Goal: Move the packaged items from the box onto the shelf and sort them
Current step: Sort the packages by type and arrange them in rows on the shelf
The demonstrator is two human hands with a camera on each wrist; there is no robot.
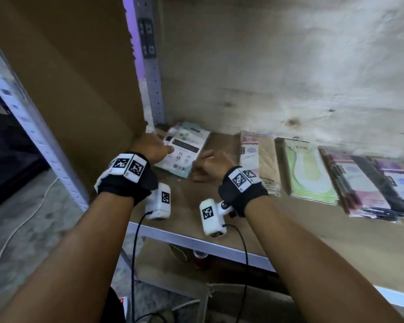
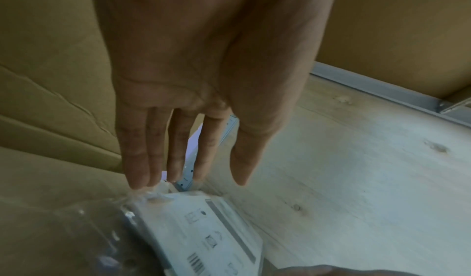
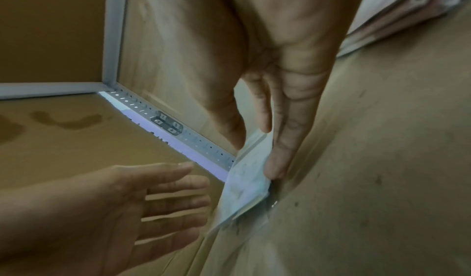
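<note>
A pale teal and white package [image 1: 184, 150] in clear wrap lies flat on the wooden shelf [image 1: 289, 220], in its back left corner. My left hand [image 1: 166, 148] hovers over the package's left edge, fingers straight and spread, holding nothing. The left wrist view shows those fingertips [image 2: 139, 181] just above the package [image 2: 203, 234] and its crinkled wrap. My right hand [image 1: 203, 159] is at the package's right edge. In the right wrist view its straight fingers [image 3: 275, 167] touch the edge of the package [image 3: 244, 187], and the left hand [image 3: 153, 199] lies open alongside.
To the right along the shelf lie a beige package [image 1: 264, 164], a green one [image 1: 310, 173] and a stack of pink and black packs [image 1: 371, 187]. A cardboard panel [image 1: 68, 89] walls the left side beside a perforated metal upright [image 1: 152, 78]. A plywood back [image 1: 289, 66] closes the rear.
</note>
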